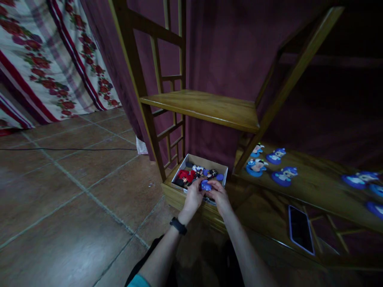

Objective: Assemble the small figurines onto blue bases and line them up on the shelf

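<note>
Between my two hands is a small purple-blue figurine (206, 185), held over the near side of a white cardboard box (225, 175). My left hand (194, 195), with a black band on its wrist, closes on the figurine from the left. From the right, the fingers of my right hand (218, 193) grip it too. Inside the box lie several small figures, among them a red one (186, 175) and some black-and-white ones (211, 173). My hands hide the front part of the box and some of its contents.
The box rests on a low wooden shelf unit, beneath a wooden board (203, 104). To the right, several blue-based figurines (285, 176) stand on a shelf. A phone (301, 229) lies on a lower ledge. A dark cable (74, 149) crosses the tiled floor at left.
</note>
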A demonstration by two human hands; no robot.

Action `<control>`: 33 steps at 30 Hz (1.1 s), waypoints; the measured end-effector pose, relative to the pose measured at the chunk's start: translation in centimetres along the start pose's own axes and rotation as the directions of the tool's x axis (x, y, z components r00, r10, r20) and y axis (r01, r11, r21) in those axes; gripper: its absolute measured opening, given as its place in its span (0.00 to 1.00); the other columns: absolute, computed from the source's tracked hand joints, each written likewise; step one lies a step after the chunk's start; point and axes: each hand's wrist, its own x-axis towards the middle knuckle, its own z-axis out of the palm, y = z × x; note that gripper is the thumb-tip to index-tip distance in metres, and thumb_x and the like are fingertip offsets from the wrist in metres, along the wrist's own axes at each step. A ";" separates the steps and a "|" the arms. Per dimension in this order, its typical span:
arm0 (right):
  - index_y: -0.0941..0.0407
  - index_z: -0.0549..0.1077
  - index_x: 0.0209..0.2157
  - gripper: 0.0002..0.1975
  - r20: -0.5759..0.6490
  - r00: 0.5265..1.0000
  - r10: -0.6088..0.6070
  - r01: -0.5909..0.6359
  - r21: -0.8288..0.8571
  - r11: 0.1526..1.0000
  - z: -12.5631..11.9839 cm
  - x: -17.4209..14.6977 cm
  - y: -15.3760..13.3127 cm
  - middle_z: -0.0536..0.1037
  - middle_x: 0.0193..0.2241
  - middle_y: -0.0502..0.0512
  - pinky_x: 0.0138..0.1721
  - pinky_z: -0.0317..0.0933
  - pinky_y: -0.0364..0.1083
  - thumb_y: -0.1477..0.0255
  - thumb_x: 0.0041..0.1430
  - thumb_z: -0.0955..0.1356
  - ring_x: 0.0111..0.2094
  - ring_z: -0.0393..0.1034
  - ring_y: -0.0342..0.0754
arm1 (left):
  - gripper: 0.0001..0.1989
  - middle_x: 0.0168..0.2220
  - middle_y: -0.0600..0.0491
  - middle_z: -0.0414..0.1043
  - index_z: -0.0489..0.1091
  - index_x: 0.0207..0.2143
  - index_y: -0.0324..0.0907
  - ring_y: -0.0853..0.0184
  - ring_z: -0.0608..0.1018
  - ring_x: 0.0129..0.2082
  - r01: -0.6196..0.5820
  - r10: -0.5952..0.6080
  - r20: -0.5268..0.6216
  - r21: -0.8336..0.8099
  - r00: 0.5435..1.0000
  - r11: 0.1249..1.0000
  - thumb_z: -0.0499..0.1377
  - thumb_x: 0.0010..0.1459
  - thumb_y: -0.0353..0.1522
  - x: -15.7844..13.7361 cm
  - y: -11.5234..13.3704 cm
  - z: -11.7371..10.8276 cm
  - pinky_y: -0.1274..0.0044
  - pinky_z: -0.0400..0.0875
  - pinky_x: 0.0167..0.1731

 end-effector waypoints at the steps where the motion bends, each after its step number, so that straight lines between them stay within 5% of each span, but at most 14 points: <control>1: 0.54 0.70 0.33 0.13 0.001 1.000 -0.016 0.016 0.004 1.000 0.1 0.0 0.0 0.75 0.36 0.50 0.38 0.64 0.44 0.74 0.40 0.69 0.38 0.69 0.46 | 0.25 0.44 0.48 0.70 0.65 0.47 0.41 0.63 0.72 0.43 -0.041 0.041 0.006 0.057 0.999 0.998 0.57 0.43 0.20 -0.1 0.2 -0.2 0.70 0.65 0.44; 7: 0.53 0.71 0.34 0.14 -0.035 0.999 -0.001 0.003 0.056 0.998 0.2 0.0 0.0 0.76 0.36 0.50 0.40 0.64 0.46 0.73 0.41 0.69 0.38 0.69 0.47 | 0.27 0.48 0.47 0.67 0.62 0.52 0.43 0.63 0.70 0.47 -0.137 0.138 0.002 0.168 0.990 0.976 0.55 0.47 0.21 -0.4 1.0 -0.5 0.70 0.63 0.47; 13: 0.56 0.72 0.33 0.15 -0.052 0.992 0.118 -0.111 0.130 0.985 0.0 0.0 -0.1 0.77 0.34 0.53 0.42 0.64 0.49 0.70 0.39 0.72 0.36 0.71 0.48 | 0.21 0.35 0.49 0.73 0.68 0.44 0.39 0.64 0.74 0.35 0.083 -0.085 -0.014 -0.103 0.996 0.991 0.61 0.43 0.26 -0.1 -0.5 -0.1 0.73 0.67 0.38; 20: 0.55 0.71 0.36 0.17 -0.055 0.986 0.155 -0.150 0.085 0.985 -0.2 0.0 0.0 0.77 0.30 0.53 0.38 0.65 0.48 0.68 0.40 0.72 0.32 0.72 0.46 | 0.19 0.23 0.54 0.71 0.72 0.32 0.36 0.68 0.72 0.25 0.324 -0.339 0.050 -0.456 0.939 0.829 0.68 0.33 0.33 0.2 -0.4 -0.2 0.76 0.66 0.28; 25: 0.55 0.71 0.35 0.17 -0.062 0.986 0.155 -0.151 0.056 0.987 -0.4 0.1 0.1 0.76 0.30 0.52 0.35 0.65 0.45 0.68 0.39 0.72 0.31 0.71 0.45 | 0.22 0.23 0.54 0.71 0.71 0.32 0.35 0.71 0.71 0.24 0.372 -0.410 0.072 -0.581 0.909 0.724 0.69 0.29 0.32 0.1 0.2 -0.1 0.77 0.65 0.28; 33: 0.54 0.71 0.34 0.16 -0.089 0.986 0.141 -0.140 0.011 0.990 -0.2 -0.2 -0.1 0.76 0.28 0.51 0.33 0.65 0.45 0.67 0.39 0.71 0.30 0.70 0.45 | 0.25 0.24 0.54 0.71 0.70 0.34 0.35 0.72 0.71 0.23 0.347 -0.399 0.065 -0.630 0.915 0.695 0.69 0.27 0.29 0.2 0.6 0.0 0.78 0.65 0.28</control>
